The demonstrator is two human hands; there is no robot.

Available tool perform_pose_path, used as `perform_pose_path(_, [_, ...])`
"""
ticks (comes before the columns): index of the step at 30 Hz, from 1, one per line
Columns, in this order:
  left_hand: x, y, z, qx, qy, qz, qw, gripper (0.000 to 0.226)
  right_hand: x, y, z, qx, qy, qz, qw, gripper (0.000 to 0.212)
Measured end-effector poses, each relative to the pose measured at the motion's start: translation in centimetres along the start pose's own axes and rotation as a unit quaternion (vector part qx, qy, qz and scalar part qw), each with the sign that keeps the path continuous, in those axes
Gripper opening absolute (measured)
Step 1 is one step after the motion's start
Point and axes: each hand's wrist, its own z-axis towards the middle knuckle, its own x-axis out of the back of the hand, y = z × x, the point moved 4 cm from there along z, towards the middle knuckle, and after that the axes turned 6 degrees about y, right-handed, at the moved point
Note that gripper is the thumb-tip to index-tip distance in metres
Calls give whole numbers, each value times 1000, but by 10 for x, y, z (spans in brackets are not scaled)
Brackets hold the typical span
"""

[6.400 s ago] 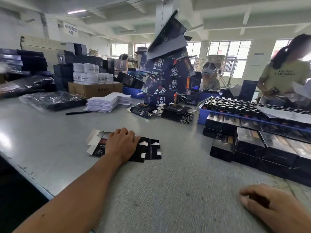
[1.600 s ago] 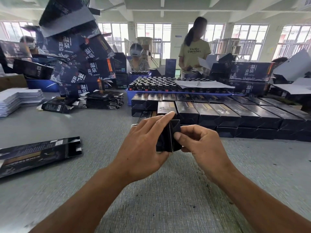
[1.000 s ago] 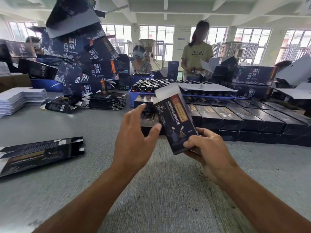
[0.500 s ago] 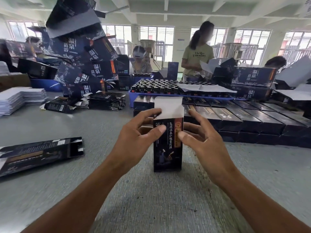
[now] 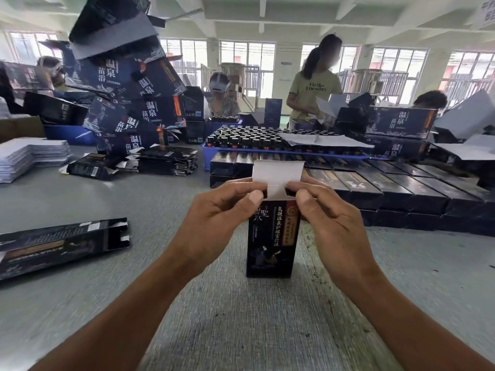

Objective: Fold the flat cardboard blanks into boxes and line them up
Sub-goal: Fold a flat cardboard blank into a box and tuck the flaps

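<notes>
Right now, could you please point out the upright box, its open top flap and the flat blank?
upright box (image 5: 272, 236): head view, printed front face.
top flap (image 5: 277, 171): head view, white inner side.
flat blank (image 5: 61, 243): head view, middle panel.

The box (image 5: 272, 236) pinched between both thumbs is thin cardboard, dark printed outside with a slight sheen and gold lettering. The flap (image 5: 277, 171) sticking up just above the fingertips is plain matt white on the inside. Table (image 5: 241, 330) under the wrists looks like a grey, finely ribbed, matt surface. Finished boxes (image 5: 375, 183) beyond the fingers are glossier, catching window light. Flat blanks (image 5: 61, 242) off past the left hand (image 5: 214, 218): same dark printed card.
</notes>
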Motion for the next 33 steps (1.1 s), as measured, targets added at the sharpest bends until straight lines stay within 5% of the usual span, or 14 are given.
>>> perform_pose_path(5, [1,0,0,-10,14,24,1000,27,1,-2,-2,10,16,37,999,16])
perform_pose_path(10, [1,0,0,-19,15,31,999,27,0,-7,-3,11,15,50,999,35])
perform_pose_path(20, [2,-2,1,-23,26,5,999,14,1,-9,-3,36,33,25,998,14])
perform_pose_path(25, [4,-2,2,-15,23,-12,1000,40,1,-8,-3,42,28,13,999,19])
perform_pose_path(33, [-1,1,-2,-37,6,21,999,35,1,-9,-4,45,26,-1,999,19])
